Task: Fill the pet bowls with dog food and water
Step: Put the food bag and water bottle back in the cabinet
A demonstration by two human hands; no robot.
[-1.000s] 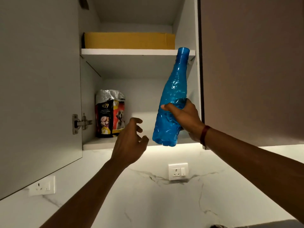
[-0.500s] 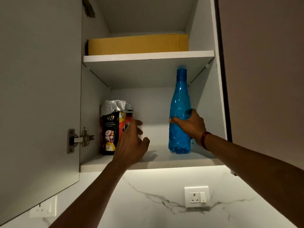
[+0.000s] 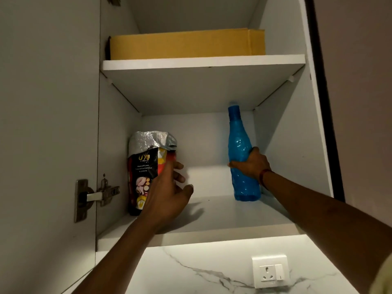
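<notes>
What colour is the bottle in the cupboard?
Translucent blue; the bottle shows best in the head view.

Open between bag (image 3: 144,166) and bottle (image 3: 241,158): bare stretch of lower shelf (image 3: 212,211), clear to the back wall (image 3: 201,141). Hemmed left by bag and hinge (image 3: 93,197) on door (image 3: 48,124), right by bottle near side wall (image 3: 286,134). Capped overhead by upper shelf (image 3: 201,62), itself filled by box (image 3: 180,44).
</notes>
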